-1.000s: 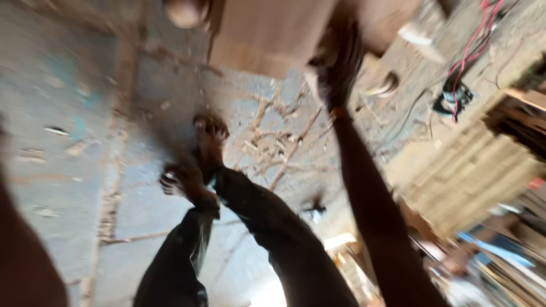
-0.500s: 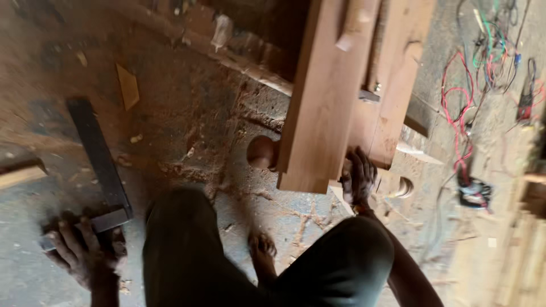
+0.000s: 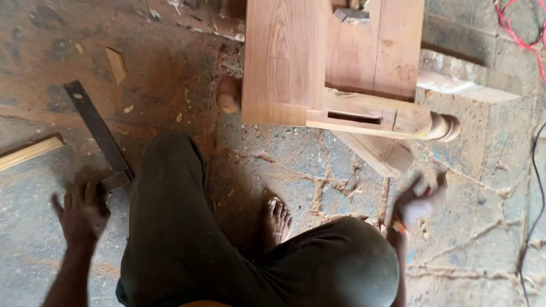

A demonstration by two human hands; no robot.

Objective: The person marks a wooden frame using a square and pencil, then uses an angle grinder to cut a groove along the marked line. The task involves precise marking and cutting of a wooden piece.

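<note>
Head view: we look down at our hands over a dusty concrete floor (image 3: 318, 165).
Left hand (image 3: 82, 213): spread, released, just beside the try square's (image 3: 96, 132) stock.
Right hand (image 3: 418, 202): blurred; we cannot tell its grip.
Wooden frame (image 3: 335, 62): ahead, apart from both hands.

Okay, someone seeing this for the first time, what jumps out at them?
The big pale wooden furniture piece with a turned leg fills the top centre, standing on the dusty, cracked floor. At lower left, the left hand spreads beside a dark try square; the blurred right hand hangs empty at right.
</note>
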